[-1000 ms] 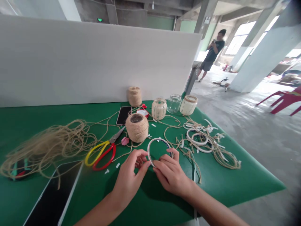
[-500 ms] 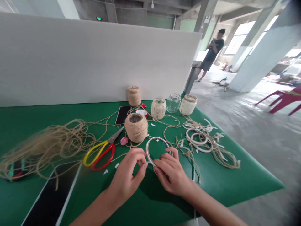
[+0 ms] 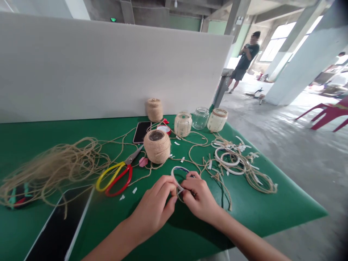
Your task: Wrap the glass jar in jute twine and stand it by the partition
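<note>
A thin white ring (image 3: 173,174) with a dark blue inner side is held tilted over the table between my two hands. My left hand (image 3: 156,203) is closed, thumb and forefinger pinching at the ring's near left edge. On the other side, the fingers of my right hand (image 3: 200,195) curl round the near right part of the ring. Whether a small piece sits between the fingertips is hidden. Just beyond the ring stands a ball of jute twine (image 3: 157,148). Scissors (image 3: 119,175) with one yellow and one red handle lie to the left.
Loose twine (image 3: 67,159) is heaped at the left near a dark flat panel (image 3: 58,224). A phone (image 3: 141,132), another twine roll (image 3: 154,110) and glass jars (image 3: 200,119) stand or lie behind. White rings (image 3: 231,163) and twine lie right. A person (image 3: 246,58) stands beyond.
The ring has dropped lower and tilted flatter, and its top edge has come nearer. My left hand has shifted right against it, and the two hands are closer together.
</note>
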The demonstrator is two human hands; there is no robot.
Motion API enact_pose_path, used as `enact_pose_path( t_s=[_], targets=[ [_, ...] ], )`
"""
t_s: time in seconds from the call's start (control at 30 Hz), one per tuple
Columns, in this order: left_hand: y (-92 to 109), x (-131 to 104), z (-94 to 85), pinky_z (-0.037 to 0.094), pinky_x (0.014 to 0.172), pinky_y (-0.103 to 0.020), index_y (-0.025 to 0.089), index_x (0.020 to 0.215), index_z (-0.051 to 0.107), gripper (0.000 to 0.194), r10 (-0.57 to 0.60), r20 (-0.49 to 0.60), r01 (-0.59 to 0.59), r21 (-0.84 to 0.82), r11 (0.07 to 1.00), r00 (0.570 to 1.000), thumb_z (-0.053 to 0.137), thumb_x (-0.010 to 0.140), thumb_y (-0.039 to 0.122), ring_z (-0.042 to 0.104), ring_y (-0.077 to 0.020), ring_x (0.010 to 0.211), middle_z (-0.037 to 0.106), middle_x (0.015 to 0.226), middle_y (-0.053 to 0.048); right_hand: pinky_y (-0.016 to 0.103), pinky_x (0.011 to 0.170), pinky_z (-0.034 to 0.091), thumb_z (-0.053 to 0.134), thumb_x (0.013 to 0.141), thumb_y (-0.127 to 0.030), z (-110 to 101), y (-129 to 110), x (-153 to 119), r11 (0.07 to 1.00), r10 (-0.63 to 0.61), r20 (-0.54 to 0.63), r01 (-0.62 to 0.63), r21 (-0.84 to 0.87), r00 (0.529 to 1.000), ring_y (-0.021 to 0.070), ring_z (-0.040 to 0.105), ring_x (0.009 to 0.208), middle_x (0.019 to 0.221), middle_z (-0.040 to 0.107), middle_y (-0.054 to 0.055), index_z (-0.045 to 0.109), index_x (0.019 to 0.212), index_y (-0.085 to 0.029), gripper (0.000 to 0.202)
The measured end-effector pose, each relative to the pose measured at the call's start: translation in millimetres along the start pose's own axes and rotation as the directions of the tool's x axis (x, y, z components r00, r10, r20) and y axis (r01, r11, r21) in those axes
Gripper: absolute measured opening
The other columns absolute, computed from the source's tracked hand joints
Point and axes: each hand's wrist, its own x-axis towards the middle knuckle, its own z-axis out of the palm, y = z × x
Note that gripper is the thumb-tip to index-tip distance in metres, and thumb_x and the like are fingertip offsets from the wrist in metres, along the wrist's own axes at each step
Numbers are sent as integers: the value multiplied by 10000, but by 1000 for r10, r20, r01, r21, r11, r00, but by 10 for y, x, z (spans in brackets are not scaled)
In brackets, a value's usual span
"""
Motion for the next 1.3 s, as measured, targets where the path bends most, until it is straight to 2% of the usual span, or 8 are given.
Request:
enact_pose_path(
  t_s=[0.23,0.33,0.43,0.5,0.7,0.93,1.13,1.3],
  targets=[
    [-48,-45,-134,415,883,-291,211,808,407,111,25,65,-20,-87,996,998,383,834,105,465,-182,1105,474,1141,-65,274,750,390,322,763,-107,-171,104,59,996,85,-30,-86,-20,996,113,439,570,506,429,-32,424,531,-188,266],
    [-131,-39,-231,403,921,-340,213,845,436,98,16,-179,-36,-107,994,984,400,844,122,485,-192,1086,490,1091,-62,392,973,273,393,768,-125,-180,160,72,961,6,19,0,-277,1000,114,474,600,539,482,-37,528,610,-183,216],
    [-247,47,-375,415,933,-409,214,1027,427,232,25,-523,-84,-89,993,852,484,812,148,498,-223,1085,461,1127,-83,491,1041,128,465,749,-158,-133,186,59,884,7,40,12,-467,999,174,529,807,695,576,9,618,765,-196,159],
    [-341,144,-476,410,949,-435,219,1211,333,521,63,-611,-57,28,998,789,583,755,182,451,-254,1151,404,1231,-108,518,1053,87,499,728,-174,-105,185,46,859,21,32,-1,-512,999,224,506,977,905,608,55,615,994,-196,291],
    [-697,444,-584,298,1033,-504,228,1375,39,926,89,-359,10,264,964,929,666,701,322,223,-322,1319,165,1440,-164,436,1040,277,468,818,-330,-127,213,176,911,65,17,-53,-408,998,263,329,1248,1329,392,144,263,1378,-132,628],
    [-829,601,-468,277,1040,-513,266,1386,1,1015,107,-338,15,340,940,935,698,660,396,196,-324,1332,141,1460,-161,435,1040,288,536,799,-398,-9,561,741,995,103,77,-103,-11,992,272,212,1331,1462,119,200,-32,1418,-123,884],
    [-868,633,-485,283,1029,-514,252,1387,-3,1004,21,-340,49,196,979,940,690,666,340,266,-325,1302,185,1445,-160,395,1059,245,609,771,-338,184,721,970,970,-53,146,16,243,988,210,297,1304,1427,242,202,-232,1371,-135,1053],
    [-866,666,-511,299,1018,-502,232,1386,-7,975,-59,-325,48,-40,998,944,667,684,291,346,-301,1261,278,1392,-171,366,973,373,632,757,-326,182,635,1006,961,0,130,-36,275,991,211,450,1199,1335,410,190,-178,1390,-144,1044]
  ],
)
